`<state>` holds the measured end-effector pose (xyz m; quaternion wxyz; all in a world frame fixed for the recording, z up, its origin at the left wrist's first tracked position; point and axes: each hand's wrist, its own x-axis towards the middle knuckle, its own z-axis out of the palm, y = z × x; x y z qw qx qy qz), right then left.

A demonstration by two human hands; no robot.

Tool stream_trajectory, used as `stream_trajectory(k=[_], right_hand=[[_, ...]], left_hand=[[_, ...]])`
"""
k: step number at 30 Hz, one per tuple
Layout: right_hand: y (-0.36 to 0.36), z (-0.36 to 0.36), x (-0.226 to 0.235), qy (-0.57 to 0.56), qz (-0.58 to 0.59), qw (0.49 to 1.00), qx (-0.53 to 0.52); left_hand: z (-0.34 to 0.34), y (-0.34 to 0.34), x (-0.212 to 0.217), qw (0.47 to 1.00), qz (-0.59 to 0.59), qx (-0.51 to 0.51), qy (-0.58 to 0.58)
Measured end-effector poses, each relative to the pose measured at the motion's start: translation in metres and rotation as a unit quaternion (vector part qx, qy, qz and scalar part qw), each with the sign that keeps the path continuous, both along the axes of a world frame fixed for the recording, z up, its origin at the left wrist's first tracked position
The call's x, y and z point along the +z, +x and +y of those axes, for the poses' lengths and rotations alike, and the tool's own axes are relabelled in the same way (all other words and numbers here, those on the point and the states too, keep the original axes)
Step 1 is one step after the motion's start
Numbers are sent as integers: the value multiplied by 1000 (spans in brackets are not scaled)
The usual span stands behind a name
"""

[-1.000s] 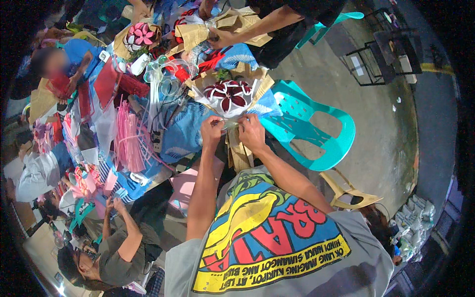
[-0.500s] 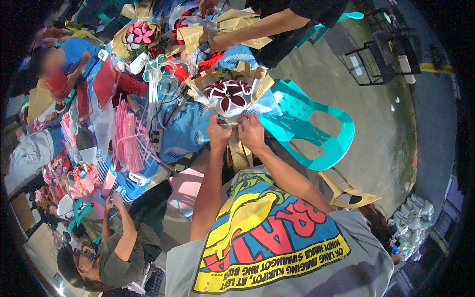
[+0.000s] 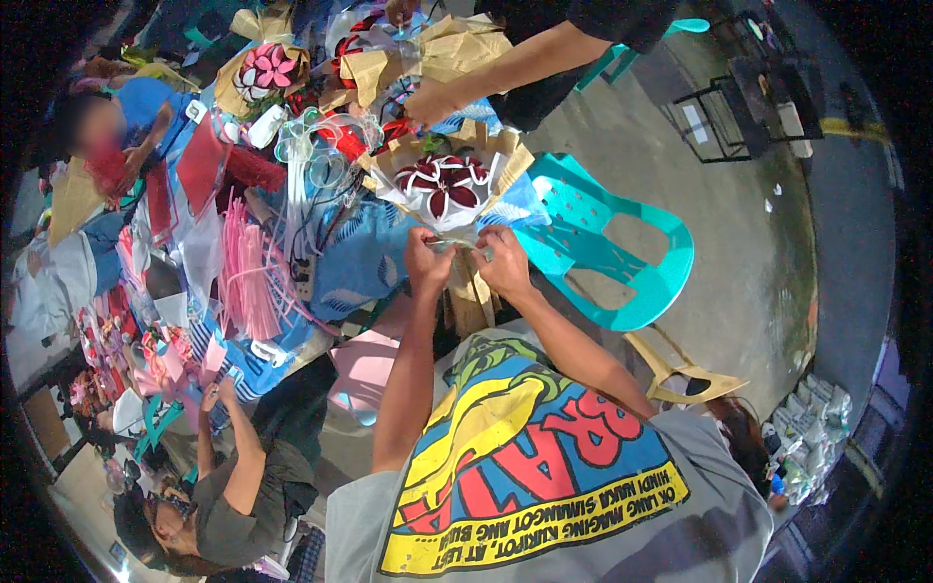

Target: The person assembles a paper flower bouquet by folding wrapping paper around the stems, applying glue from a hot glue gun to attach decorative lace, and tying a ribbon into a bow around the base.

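Left hand [image 3: 428, 264] and right hand [image 3: 502, 264] fingers pinched on clear strip [image 3: 455, 242], maybe tape, at neck of maroon-and-white flower bouquet [image 3: 439, 187]; bouquet sits just left of teal plastic chair [image 3: 673, 267]

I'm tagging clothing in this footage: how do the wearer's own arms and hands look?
The left hand and right hand are ungloved, with no watch or bracelet visible. Both forearms are bare; the grey shirt has short, plain sleeves.
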<state>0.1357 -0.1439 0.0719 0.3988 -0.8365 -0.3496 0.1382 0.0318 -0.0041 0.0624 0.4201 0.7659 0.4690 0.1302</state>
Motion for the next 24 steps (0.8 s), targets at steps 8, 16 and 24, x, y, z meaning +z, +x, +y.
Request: stream_trajectory(k=[8,16,24], right_hand=[[-2,-11,4,11,46,999,-15],[6,-20,8,38,182,980,-68],[38,8,9,2,220,973,-63]], left_hand=[[-1,-6,-14,998,-56,-11,6],[-2,-4,-18,999,-48,-7,-22],[6,-8,-18,999,-47,-15,4]])
